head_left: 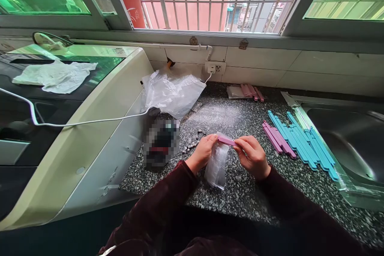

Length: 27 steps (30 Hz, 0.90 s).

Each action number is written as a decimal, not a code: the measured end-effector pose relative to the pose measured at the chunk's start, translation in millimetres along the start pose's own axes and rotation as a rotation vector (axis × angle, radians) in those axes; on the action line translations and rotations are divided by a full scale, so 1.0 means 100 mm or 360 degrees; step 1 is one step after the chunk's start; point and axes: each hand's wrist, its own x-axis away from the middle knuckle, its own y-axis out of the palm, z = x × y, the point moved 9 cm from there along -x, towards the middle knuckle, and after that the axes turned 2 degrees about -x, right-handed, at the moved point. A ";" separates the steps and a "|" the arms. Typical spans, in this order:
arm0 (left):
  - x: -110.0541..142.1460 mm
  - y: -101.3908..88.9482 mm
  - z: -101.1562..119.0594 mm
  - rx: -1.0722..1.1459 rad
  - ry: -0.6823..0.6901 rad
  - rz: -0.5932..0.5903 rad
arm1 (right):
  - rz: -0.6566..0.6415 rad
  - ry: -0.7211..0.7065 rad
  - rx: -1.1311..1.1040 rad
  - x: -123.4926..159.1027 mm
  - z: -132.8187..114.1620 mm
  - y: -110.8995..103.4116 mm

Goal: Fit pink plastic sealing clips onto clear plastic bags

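A pink bag sealing clip (226, 141) lies across the upper part of a clear plastic bag (217, 164), above the speckled countertop. My left hand (204, 150) pinches the clip's left end together with the bag's edge. At the other end, my right hand (252, 155) grips the clip between thumb and fingers. The bag hangs down between both hands, its lower end close to the counter. To the right lie several pink clips (278, 140) and several blue clips (304, 140) in loose rows.
A washing machine (99, 136) stands at the left, with a white cable (90, 123) running across it. Clear plastic bags (175, 92) are heaped near the wall socket (215, 67). More pink clips (252, 91) lie at the back. A steel sink (354, 144) is at the right.
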 end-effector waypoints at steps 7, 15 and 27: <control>0.01 0.02 0.01 -0.0008 0.0026 -0.0012 | 0.0000 -0.0004 0.0027 0.01 -0.02 -0.01; 0.01 0.03 0.00 0.0001 0.0003 -0.0033 | 0.0016 -0.0004 0.0004 0.00 -0.02 -0.03; -0.02 0.00 0.09 -0.0563 0.0192 0.0013 | 0.0000 0.0122 -0.0032 0.01 0.08 0.01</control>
